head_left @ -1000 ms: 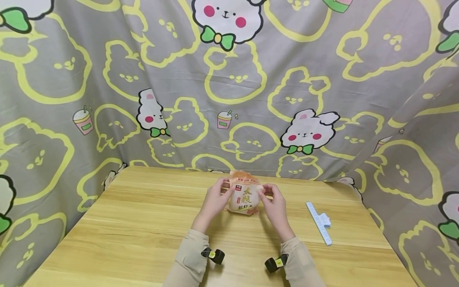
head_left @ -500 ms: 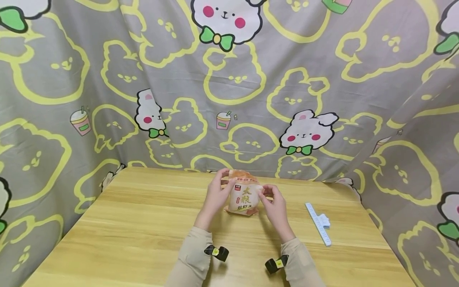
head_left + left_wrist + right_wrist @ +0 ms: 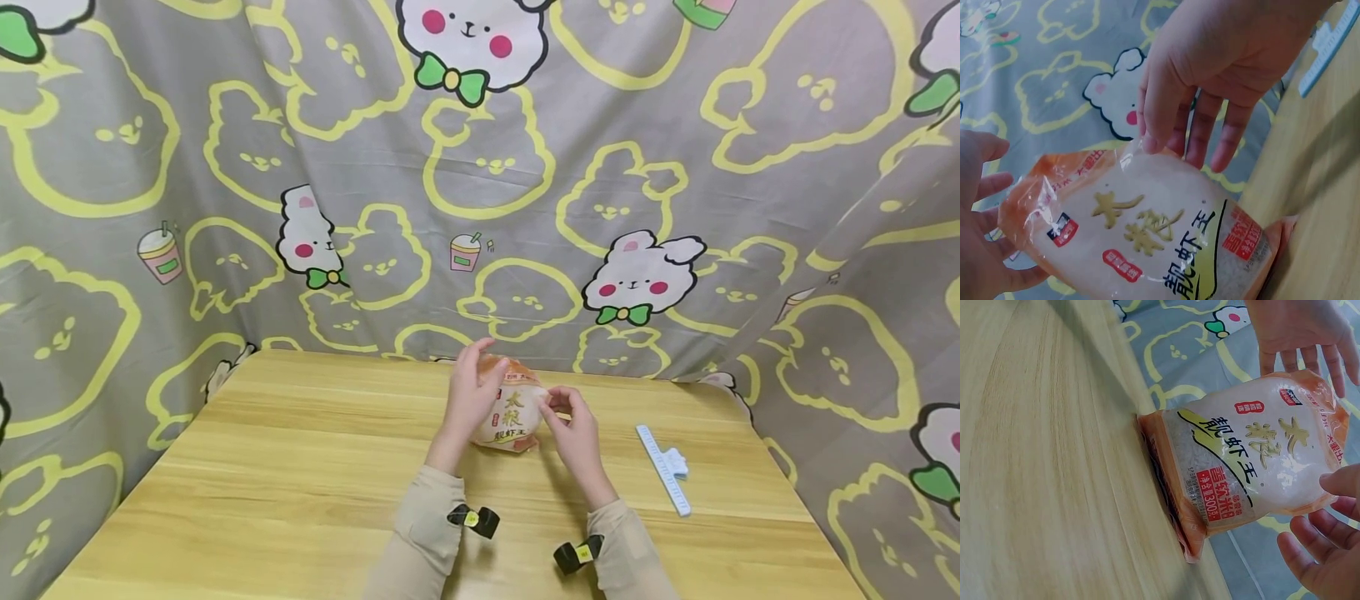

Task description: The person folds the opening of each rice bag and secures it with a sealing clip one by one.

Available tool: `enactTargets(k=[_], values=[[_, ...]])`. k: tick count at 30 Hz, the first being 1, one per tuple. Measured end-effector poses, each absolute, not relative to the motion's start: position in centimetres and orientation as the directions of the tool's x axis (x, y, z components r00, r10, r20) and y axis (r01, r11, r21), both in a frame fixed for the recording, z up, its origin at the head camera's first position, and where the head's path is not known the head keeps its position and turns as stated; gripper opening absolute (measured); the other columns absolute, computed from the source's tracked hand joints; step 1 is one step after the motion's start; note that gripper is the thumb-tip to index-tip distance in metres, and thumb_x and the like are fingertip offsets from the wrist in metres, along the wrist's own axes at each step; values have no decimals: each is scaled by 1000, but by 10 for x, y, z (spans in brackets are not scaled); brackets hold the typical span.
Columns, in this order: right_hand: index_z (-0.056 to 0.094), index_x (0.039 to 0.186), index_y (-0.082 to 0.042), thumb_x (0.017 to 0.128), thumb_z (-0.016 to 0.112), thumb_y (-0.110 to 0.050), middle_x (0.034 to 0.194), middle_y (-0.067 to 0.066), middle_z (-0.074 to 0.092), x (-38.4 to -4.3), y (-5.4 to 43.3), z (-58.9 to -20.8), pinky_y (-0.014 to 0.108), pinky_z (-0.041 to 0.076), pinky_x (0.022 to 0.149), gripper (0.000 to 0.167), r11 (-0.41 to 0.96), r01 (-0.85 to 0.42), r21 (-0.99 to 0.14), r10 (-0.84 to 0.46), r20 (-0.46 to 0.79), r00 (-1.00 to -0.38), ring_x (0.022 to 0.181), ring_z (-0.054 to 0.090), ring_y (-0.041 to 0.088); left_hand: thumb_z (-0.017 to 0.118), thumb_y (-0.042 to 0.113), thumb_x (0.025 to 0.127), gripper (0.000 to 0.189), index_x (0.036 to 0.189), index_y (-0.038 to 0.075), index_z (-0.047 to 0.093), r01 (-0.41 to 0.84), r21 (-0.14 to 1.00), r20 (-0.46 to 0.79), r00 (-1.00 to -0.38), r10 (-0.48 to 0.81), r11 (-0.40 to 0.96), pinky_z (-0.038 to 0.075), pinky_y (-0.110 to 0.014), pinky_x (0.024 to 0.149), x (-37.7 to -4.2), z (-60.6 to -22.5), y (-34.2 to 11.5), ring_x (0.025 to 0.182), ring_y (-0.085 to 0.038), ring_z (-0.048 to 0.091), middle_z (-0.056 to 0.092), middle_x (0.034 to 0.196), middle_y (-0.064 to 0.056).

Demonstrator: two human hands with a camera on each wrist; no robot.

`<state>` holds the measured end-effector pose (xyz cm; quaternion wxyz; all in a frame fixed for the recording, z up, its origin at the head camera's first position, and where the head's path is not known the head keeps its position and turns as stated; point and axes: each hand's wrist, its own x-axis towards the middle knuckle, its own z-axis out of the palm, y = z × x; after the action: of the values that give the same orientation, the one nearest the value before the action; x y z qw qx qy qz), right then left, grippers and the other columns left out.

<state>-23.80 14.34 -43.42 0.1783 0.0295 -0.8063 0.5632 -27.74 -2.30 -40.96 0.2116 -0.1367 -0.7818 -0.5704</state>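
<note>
A small plastic bag of rice (image 3: 512, 421), cream and orange with gold and black lettering, stands upright on the wooden table. My right hand (image 3: 573, 437) pinches its upper right edge between thumb and forefinger; in the left wrist view that pinch shows at the bag's side. On the other side my left hand (image 3: 471, 400) stands with its fingers extended by the bag's upper left corner, overlapping it in the head view. Seen from the right wrist, the left hand's fingers (image 3: 1310, 359) are spread alongside the rice bag (image 3: 1241, 450).
To the right on the wooden table (image 3: 262, 500) lies a light blue bag clip (image 3: 663, 471) with a long ruled bar. A grey curtain (image 3: 390, 167) with yellow outlines and white rabbits hangs behind and at both sides.
My left hand has loosened from the bag's left edge and moved up and to the right, fingers straightening. The right hand keeps its pinch in nearly the same place.
</note>
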Motion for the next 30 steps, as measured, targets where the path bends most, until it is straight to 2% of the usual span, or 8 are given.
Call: enactTargets(k=[4, 10, 16, 24, 30], values=[[57, 114, 9, 90, 64, 1, 102, 25, 64, -229, 140, -423, 11, 48, 74, 27, 368, -245, -897, 150, 317, -936, 95, 62, 27, 64, 26, 93, 41, 129, 7, 58, 518, 749, 564, -826, 15, 413, 38, -53, 110, -276, -407, -16, 131, -33, 45, 53, 137, -14], [57, 114, 10, 90, 64, 1, 102, 26, 64, -229, 139, -422, 11, 48, 74, 27, 374, -244, -895, 151, 318, -936, 96, 63, 31, 63, 28, 95, 39, 128, 8, 60, 587, 655, 631, -771, 82, 475, 37, -53, 108, -275, -408, -12, 130, -32, 44, 55, 135, -11], [57, 113, 9, 89, 65, 3, 101, 25, 64, -236, 141, -432, 12, 49, 74, 26, 359, -260, -896, 155, 332, -930, 95, 63, 33, 65, 25, 93, 38, 127, 7, 61, 601, 641, 649, -757, 81, 477, 40, -52, 104, -275, -410, -10, 124, -33, 47, 57, 130, -15], [59, 114, 1, 90, 68, -7, 103, 19, 65, -254, 146, -459, 14, 50, 76, 27, 347, -253, -903, 160, 323, -933, 95, 62, 23, 66, 25, 92, 35, 122, 7, 64, 596, 618, 666, -743, 60, 513, 44, -49, 99, -273, -413, -10, 119, -30, 50, 58, 123, -13], [61, 113, 1, 90, 68, -7, 101, 19, 66, -256, 148, -456, 17, 51, 77, 26, 359, -289, -887, 155, 362, -919, 97, 64, 28, 66, 26, 93, 28, 116, 9, 66, 582, 614, 658, -750, 60, 533, 47, -45, 93, -273, -413, -7, 114, -28, 49, 57, 120, -11]])
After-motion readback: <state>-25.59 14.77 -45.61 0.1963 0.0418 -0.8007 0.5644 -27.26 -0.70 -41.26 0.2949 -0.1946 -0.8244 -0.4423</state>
